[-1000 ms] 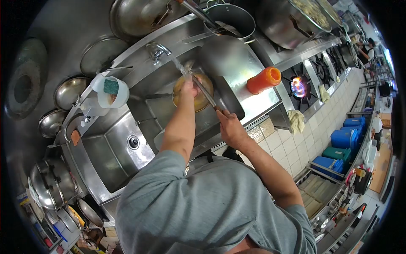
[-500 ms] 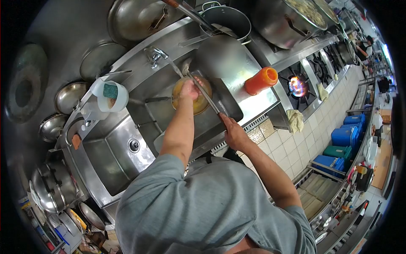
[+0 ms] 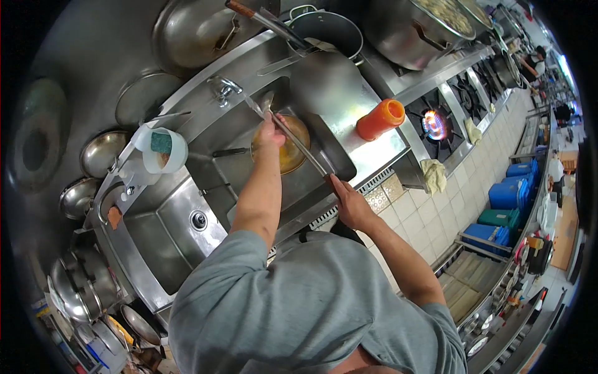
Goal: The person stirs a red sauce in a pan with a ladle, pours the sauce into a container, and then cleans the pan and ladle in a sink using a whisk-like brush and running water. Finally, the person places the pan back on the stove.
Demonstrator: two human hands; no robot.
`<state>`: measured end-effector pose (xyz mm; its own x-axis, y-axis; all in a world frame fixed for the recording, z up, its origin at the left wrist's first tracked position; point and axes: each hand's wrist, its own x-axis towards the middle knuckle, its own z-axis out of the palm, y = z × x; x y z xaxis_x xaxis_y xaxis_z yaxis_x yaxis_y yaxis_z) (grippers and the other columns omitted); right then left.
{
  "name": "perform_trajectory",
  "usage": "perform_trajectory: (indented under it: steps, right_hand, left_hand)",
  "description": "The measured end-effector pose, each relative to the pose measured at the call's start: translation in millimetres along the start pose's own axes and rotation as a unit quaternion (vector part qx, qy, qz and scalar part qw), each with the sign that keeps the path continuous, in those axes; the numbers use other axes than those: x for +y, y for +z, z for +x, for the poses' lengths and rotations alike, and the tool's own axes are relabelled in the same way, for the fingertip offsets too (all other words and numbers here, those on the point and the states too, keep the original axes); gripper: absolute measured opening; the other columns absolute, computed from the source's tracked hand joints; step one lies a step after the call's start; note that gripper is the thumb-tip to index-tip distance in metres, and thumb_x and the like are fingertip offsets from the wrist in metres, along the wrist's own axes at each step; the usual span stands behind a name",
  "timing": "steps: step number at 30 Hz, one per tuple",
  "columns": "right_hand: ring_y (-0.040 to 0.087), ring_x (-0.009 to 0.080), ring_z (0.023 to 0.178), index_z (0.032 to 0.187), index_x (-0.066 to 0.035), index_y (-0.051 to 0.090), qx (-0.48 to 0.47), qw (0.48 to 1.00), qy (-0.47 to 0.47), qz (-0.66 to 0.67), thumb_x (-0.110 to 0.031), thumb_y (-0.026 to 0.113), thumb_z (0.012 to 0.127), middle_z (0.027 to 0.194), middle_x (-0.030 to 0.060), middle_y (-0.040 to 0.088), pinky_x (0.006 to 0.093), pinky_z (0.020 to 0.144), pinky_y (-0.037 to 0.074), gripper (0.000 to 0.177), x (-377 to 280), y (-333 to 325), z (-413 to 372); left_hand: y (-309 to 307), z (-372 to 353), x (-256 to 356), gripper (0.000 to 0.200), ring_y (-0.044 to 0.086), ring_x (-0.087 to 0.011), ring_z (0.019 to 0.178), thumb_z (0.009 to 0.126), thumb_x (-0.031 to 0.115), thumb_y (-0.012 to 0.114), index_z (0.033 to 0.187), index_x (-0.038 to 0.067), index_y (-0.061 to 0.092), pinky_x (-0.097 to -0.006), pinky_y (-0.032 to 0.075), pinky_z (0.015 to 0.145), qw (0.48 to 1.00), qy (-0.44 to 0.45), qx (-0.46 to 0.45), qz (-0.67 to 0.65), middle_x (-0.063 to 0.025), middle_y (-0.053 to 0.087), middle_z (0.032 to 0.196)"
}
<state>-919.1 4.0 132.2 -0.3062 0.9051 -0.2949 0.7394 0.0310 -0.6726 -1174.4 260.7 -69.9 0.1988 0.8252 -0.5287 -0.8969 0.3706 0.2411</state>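
Note:
A long-handled ladle (image 3: 304, 150) slants across the right-hand sink. Its head (image 3: 268, 100) is up by the running tap (image 3: 225, 88), in or beside the water stream. My left hand (image 3: 271, 129) is closed around the shaft just below the head. Farther down, my right hand (image 3: 354, 207) grips the handle end. Beneath the shaft and my left hand, a round pan (image 3: 291, 163) with yellowish contents or a yellowish inside rests in the sink; my left hand and the ladle cover part of it.
An orange-red squeeze bottle (image 3: 380, 119) stands on the steel counter at the right. Beyond it, a burner (image 3: 434, 125) is lit. A white container (image 3: 165, 151) with a green scouring pad sits at the left. Pots (image 3: 327, 34) line the back. A person (image 3: 534, 65) stands far off.
My left hand has moved up the shaft, closer to the ladle's head. My right hand keeps its hold on the handle. The view has shifted slightly.

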Motion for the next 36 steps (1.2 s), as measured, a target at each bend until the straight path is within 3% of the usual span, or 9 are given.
perform_trajectory:
  steps: [2, 4, 6, 14, 16, 20, 26, 28, 36]
  right_hand:
    - [0.053, 0.0475, 0.124, 0.155, -0.002, 0.028, 0.005, 0.999, -0.003, 0.040, 0.005, 0.054, 0.084, 0.140, 0.0311, 0.050, 0.0480, 0.106, 0.045, 0.076, 10.3, 4.5, -8.9]
    - [0.051, 0.0471, 0.127, 0.155, -0.001, 0.027, 0.006, 0.997, -0.013, 0.080, 0.004, 0.055, 0.084, 0.141, 0.0308, 0.049, 0.0472, 0.109, 0.043, 0.076, 23.8, 12.7, -13.1]
    - [0.046, 0.0455, 0.134, 0.155, 0.000, 0.025, -0.009, 0.991, -0.027, 0.127, 0.004, 0.055, 0.084, 0.144, 0.0306, 0.047, 0.0455, 0.114, 0.039, 0.078, 37.9, 23.8, -15.0]
    - [0.050, 0.0486, 0.129, 0.157, -0.002, 0.021, 0.006, 1.000, 0.008, 0.029, 0.004, 0.049, 0.085, 0.145, 0.0312, 0.045, 0.0494, 0.108, 0.044, 0.077, 35.5, 41.6, -20.6]
    - [0.052, 0.0466, 0.125, 0.158, -0.004, 0.019, -0.028, 0.997, 0.070, 0.029, 0.003, 0.051, 0.086, 0.142, 0.0293, 0.048, 0.0499, 0.105, 0.046, 0.079, 16.6, 22.1, -19.5]
    - [0.057, 0.0476, 0.116, 0.159, -0.007, 0.019, -0.004, 0.998, 0.042, 0.038, 0.002, 0.052, 0.087, 0.136, 0.0299, 0.051, 0.0520, 0.100, 0.049, 0.080, 29.1, 19.4, -21.0]
    - [0.056, 0.0477, 0.119, 0.158, -0.006, 0.020, -0.033, 0.996, 0.080, -0.024, 0.000, 0.053, 0.088, 0.135, 0.0300, 0.052, 0.0510, 0.102, 0.048, 0.078, 12.8, 12.0, -23.6]
    - [0.055, 0.0468, 0.122, 0.158, -0.004, 0.021, 0.023, 0.999, -0.011, 0.032, 0.001, 0.053, 0.087, 0.135, 0.0297, 0.054, 0.0488, 0.105, 0.047, 0.078, 15.4, 17.7, -20.4]
    - [0.056, 0.0472, 0.118, 0.158, -0.007, 0.023, 0.041, 0.996, -0.041, 0.072, 0.001, 0.057, 0.085, 0.129, 0.0296, 0.056, 0.0483, 0.102, 0.047, 0.081, 24.5, 25.7, 7.8]
  left_hand:
    - [-4.5, 7.8, -1.9, 0.020, 0.063, -0.0224, 0.080, 0.104, 0.024, 0.054, 0.103, 0.006, 0.061, -0.0382, 0.055, 0.075, 0.997, 0.038, -0.050, -0.036, -0.0089, 0.064, 0.089]
    - [10.5, 7.3, -1.4, 0.015, 0.063, -0.0208, 0.077, 0.105, 0.025, 0.056, 0.104, 0.011, 0.060, -0.0363, 0.053, 0.067, 0.994, 0.031, 0.101, -0.001, -0.0057, 0.062, 0.085]
    - [11.8, 3.7, 3.3, 0.013, 0.062, -0.0202, 0.075, 0.104, 0.024, 0.058, 0.105, 0.012, 0.061, -0.0358, 0.052, 0.064, 0.994, 0.023, 0.106, -0.013, -0.0050, 0.062, 0.087]
    - [37.8, 12.8, 4.9, 0.015, 0.059, -0.0177, 0.065, 0.095, 0.013, 0.071, 0.107, 0.013, 0.063, -0.0331, 0.049, 0.055, 0.976, 0.045, 0.200, 0.068, -0.0041, 0.063, 0.085]
    - [22.5, 31.8, 0.6, 0.016, 0.053, -0.0150, 0.062, 0.095, 0.025, 0.072, 0.094, 0.011, 0.065, -0.0289, 0.047, 0.057, 0.974, 0.043, 0.137, 0.173, -0.0021, 0.057, 0.073]
    - [34.9, 12.6, -6.7, 0.016, 0.053, -0.0146, 0.060, 0.095, 0.024, 0.072, 0.094, 0.010, 0.064, -0.0279, 0.045, 0.057, 0.979, 0.065, 0.115, 0.154, -0.0014, 0.056, 0.071]
    - [34.4, 1.8, 1.5, 0.010, 0.057, -0.0168, 0.066, 0.101, 0.017, 0.063, 0.103, 0.007, 0.063, -0.0302, 0.046, 0.057, 0.982, 0.064, 0.162, 0.072, -0.0059, 0.065, 0.086]
    - [29.7, 6.2, 1.5, 0.009, 0.062, -0.0194, 0.076, 0.103, 0.013, 0.059, 0.108, 0.006, 0.061, -0.0336, 0.052, 0.065, 0.988, 0.072, 0.096, 0.098, -0.0073, 0.066, 0.094]
    - [33.7, -43.0, -5.2, 0.019, 0.063, -0.0255, 0.099, 0.103, 0.007, 0.054, 0.120, 0.001, 0.058, -0.0406, 0.054, 0.092, 0.997, 0.036, -0.062, 0.026, -0.0120, 0.064, 0.109]
